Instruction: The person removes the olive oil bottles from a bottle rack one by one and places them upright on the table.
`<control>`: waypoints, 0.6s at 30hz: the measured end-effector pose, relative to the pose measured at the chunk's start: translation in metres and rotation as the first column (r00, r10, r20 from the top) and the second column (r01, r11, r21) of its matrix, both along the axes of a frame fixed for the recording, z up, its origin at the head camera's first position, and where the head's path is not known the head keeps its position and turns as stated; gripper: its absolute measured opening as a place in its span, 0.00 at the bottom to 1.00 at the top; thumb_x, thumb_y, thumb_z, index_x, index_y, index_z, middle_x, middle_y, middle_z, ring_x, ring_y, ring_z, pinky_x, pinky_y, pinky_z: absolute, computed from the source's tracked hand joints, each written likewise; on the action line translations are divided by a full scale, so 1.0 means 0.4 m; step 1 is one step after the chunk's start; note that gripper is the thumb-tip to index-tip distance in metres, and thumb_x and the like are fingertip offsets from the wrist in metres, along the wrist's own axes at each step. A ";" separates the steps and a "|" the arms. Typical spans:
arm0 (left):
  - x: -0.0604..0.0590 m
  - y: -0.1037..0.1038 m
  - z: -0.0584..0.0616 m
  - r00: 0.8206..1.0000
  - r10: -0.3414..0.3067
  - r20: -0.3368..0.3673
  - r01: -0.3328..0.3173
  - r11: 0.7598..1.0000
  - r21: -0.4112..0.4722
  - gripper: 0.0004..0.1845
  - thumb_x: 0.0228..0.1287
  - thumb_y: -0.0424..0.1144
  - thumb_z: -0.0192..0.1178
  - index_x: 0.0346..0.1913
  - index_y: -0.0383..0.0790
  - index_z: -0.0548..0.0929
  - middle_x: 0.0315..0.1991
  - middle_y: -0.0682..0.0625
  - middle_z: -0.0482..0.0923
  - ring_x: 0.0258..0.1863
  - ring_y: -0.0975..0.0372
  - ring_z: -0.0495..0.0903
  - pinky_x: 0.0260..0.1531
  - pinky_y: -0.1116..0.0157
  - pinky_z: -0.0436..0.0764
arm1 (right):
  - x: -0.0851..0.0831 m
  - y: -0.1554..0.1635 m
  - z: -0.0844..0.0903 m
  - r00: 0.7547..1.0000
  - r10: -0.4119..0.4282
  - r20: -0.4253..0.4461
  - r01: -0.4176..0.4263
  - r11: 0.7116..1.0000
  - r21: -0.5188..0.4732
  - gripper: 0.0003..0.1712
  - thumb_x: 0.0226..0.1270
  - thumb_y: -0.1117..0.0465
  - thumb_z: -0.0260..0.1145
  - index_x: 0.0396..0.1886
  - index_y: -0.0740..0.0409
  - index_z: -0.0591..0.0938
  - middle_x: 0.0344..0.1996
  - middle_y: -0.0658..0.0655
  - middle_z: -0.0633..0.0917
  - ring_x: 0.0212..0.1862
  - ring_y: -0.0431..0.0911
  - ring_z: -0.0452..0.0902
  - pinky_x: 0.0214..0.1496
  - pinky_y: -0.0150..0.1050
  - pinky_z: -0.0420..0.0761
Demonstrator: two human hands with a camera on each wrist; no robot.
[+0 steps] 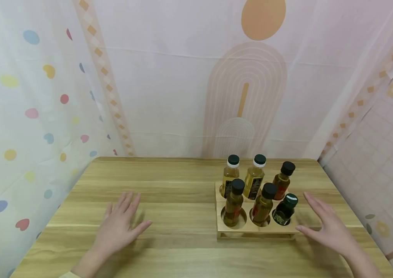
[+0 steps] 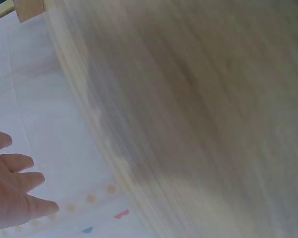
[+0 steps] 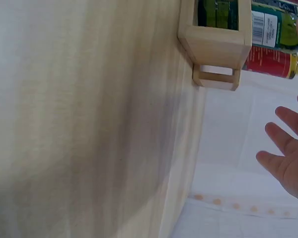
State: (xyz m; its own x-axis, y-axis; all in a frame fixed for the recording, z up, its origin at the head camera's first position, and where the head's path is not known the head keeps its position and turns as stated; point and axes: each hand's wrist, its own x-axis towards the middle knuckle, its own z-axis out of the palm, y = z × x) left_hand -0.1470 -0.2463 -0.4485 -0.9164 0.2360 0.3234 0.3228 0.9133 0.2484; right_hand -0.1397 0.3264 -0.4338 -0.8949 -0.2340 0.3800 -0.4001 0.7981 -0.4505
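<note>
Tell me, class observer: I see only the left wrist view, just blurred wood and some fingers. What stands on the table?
Observer: A wooden rack holding six bottles stands on the table, right of centre.
Operator: Is either of the hands holding a bottle?
Observer: No. The right hand is open beside the rack's right end, fingers straight, gripping nothing.
Operator: And the left hand?
Observer: The left hand is open too, fingers spread over bare table, well left of the rack.
Operator: Do the bottles all match?
Observer: No. The front right bottle is dark green and shorter; the others hold amber or yellow liquid.
</note>
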 end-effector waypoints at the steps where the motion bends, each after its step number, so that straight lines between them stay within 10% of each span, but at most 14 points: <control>1: 0.000 0.003 0.000 1.000 -0.005 -0.012 0.005 1.000 0.013 0.47 0.62 0.63 0.61 0.73 0.32 0.64 0.72 0.30 0.58 0.72 0.37 0.55 0.63 0.29 0.52 | 0.003 -0.002 0.001 1.000 -0.010 0.007 0.010 1.000 -0.009 0.61 0.48 0.53 0.82 0.79 0.54 0.57 0.66 0.76 0.67 0.62 0.76 0.61 0.52 0.79 0.62; 5: 0.001 0.018 0.000 0.997 -0.020 -0.070 0.025 0.997 0.069 0.47 0.58 0.62 0.66 0.71 0.30 0.67 0.70 0.32 0.64 0.68 0.38 0.62 0.62 0.33 0.61 | 0.012 -0.010 -0.006 0.999 -0.028 -0.017 0.028 0.999 -0.045 0.57 0.46 0.56 0.83 0.75 0.61 0.63 0.61 0.74 0.73 0.58 0.71 0.68 0.55 0.71 0.69; 11: 0.006 0.040 0.004 0.994 -0.039 -0.101 0.056 0.985 0.166 0.46 0.55 0.58 0.71 0.69 0.30 0.69 0.67 0.34 0.68 0.63 0.37 0.69 0.59 0.37 0.69 | 0.019 -0.020 -0.038 0.997 0.037 -0.071 -0.049 0.983 -0.177 0.48 0.41 0.69 0.82 0.65 0.72 0.72 0.55 0.68 0.78 0.53 0.30 0.70 0.53 0.15 0.66; 18: 0.005 0.071 0.001 0.988 -0.058 -0.140 0.098 0.949 0.299 0.42 0.51 0.48 0.75 0.66 0.30 0.73 0.63 0.35 0.73 0.61 0.39 0.72 0.58 0.38 0.70 | 0.038 -0.033 -0.068 0.998 0.052 0.028 -0.039 0.938 -0.344 0.39 0.50 0.75 0.77 0.64 0.72 0.73 0.58 0.46 0.75 0.52 0.27 0.73 0.47 0.25 0.80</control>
